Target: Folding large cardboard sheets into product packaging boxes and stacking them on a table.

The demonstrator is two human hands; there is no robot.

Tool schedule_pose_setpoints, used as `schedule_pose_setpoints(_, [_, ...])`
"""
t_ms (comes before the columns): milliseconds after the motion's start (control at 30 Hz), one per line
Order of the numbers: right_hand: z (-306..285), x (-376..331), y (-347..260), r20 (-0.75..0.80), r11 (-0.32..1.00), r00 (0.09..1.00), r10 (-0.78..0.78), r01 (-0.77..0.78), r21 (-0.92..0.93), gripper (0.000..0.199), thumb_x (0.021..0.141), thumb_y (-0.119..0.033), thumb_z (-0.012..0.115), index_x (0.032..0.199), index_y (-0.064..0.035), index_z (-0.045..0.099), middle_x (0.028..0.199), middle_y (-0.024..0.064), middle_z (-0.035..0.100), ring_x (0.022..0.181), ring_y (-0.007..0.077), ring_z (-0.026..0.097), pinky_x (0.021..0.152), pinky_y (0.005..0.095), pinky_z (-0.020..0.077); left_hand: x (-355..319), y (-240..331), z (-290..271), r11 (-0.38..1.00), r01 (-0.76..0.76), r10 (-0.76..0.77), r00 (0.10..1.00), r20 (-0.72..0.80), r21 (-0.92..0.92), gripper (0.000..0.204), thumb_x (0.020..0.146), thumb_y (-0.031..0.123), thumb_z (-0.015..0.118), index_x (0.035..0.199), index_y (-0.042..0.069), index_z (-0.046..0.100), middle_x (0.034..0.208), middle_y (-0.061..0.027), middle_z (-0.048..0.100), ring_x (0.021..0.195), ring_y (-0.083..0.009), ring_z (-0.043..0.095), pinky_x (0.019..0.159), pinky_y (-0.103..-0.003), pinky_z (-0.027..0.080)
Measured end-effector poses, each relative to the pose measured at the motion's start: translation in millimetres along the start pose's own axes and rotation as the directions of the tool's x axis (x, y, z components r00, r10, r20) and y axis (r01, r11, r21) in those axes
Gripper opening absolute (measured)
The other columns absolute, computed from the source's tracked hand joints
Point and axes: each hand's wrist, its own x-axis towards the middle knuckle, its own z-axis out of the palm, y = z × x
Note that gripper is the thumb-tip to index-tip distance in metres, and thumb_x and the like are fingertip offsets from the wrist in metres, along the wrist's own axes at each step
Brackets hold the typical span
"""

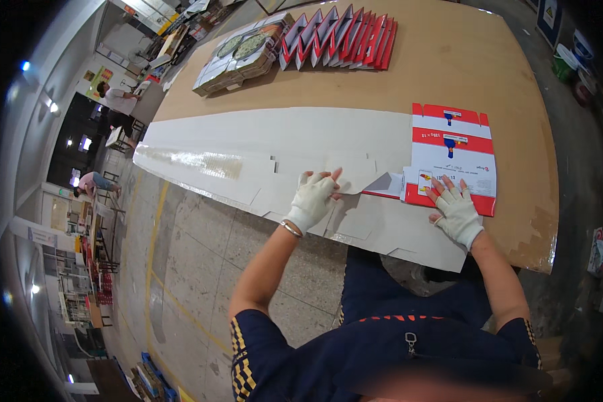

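A flat red and white carton blank lies printed side up at the near right of the brown table. My right hand, in a white fingerless glove, presses flat on the blank's near edge with fingers spread. My left hand, gloved the same way, pinches the edge of a white flap of a carton blank that lies white side up on a long row of overlapping white blanks. A metal bracelet sits on my left wrist.
At the far side stand a row of folded red and white cartons and a stack of flat printed cartons. Two other people work at tables far left. A concrete floor with yellow lines lies below the table's edge.
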Motion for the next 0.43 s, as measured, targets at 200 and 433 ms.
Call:
schedule_pose_setpoints(200, [-0.7, 2.0, 2.3, 0.043, 0.999, 0.999, 0.004, -0.006, 0.046, 0.062, 0.082, -0.04, 0.054, 0.136, -0.0128, 0.039, 0.145, 0.0091, 0.029, 0.136, 0.0297, 0.021, 0.109, 0.0537, 0.0092, 35.5, 32.5, 61.4, 0.403, -0.079, -0.745, 0.551, -0.377, -0.912, 0.094, 0.069, 0.007, 0.076, 0.14, -0.002, 0.014, 0.136, -0.0181, 0.031, 0.12, -0.0267, 0.039, 0.107, -0.035, 0.024])
schedule_pose_setpoints(433, [2.1, -2.2, 6.4, 0.023, 0.999, 1.0, -0.009, 0.008, 0.032, 0.058, 0.086, -0.043, 0.049, 0.136, -0.0173, 0.039, 0.145, 0.0078, 0.03, 0.137, 0.028, 0.02, 0.109, 0.0551, 0.0069, 65.3, 50.7, 73.7, 0.407, -0.005, -0.673, 0.674, -0.304, -0.913, 0.051, 0.085, 0.022, 0.064, 0.124, -0.003, 0.043, 0.108, -0.0125, 0.058, 0.097, -0.019, 0.054, 0.082, -0.029, 0.045])
